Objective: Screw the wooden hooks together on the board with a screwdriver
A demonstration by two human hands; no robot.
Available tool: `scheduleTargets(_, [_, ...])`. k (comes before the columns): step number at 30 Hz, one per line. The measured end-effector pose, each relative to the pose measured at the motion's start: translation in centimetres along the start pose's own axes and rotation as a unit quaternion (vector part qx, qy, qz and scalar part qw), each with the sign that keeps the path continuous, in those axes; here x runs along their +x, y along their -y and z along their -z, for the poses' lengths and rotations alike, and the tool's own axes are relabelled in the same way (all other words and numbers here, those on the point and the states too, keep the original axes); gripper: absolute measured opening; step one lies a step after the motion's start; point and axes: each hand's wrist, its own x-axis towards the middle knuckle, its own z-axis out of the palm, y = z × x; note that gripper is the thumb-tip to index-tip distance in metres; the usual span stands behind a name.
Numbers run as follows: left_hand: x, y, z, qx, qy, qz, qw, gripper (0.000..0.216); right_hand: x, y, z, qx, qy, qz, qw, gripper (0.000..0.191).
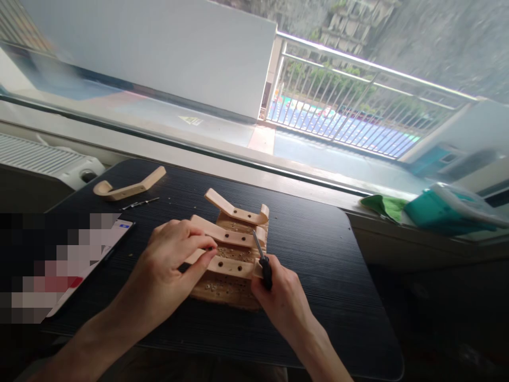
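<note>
A wooden board [234, 300] lies on the table under three curved wooden hooks: a far hook [234, 211], a middle hook [217, 231] and a near hook [230, 267]. Each shows two dark round spots, screws or holes. My left hand [170, 254] reaches over the left ends of the middle and near hooks, thumb and forefinger closed together; a tiny dark thing may sit between them. In my right hand [278, 286] is a screwdriver [265, 271], its dark handle gripped and its shaft pointing up and away, over the hooks' curled ends.
A loose wooden hook [131, 189] and a thin metal bit [140, 203] lie at the table's back left. A tablet or phone [119, 233], partly pixelated, lies left. Beyond the table [318, 249] are a radiator [47, 156], windowsill, green cloth [384, 207] and teal box [433, 212].
</note>
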Motion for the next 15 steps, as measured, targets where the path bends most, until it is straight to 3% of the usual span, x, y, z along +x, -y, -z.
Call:
scheduleTargets(5, [-0.6, 0.3, -0.2, 0.076, 0.084, -0.065, 0.991, 0.010, 0.0, 0.0, -0.1, -0.012, -0.016, 0.005, 1.000, 0.011])
scheduleTargets(15, [-0.7, 0.4, -0.9, 0.097, 0.137, -0.081, 0.983, 0.015, 0.0, -0.1, 0.1, -0.018, -0.012, 0.001, 1.000, 0.012])
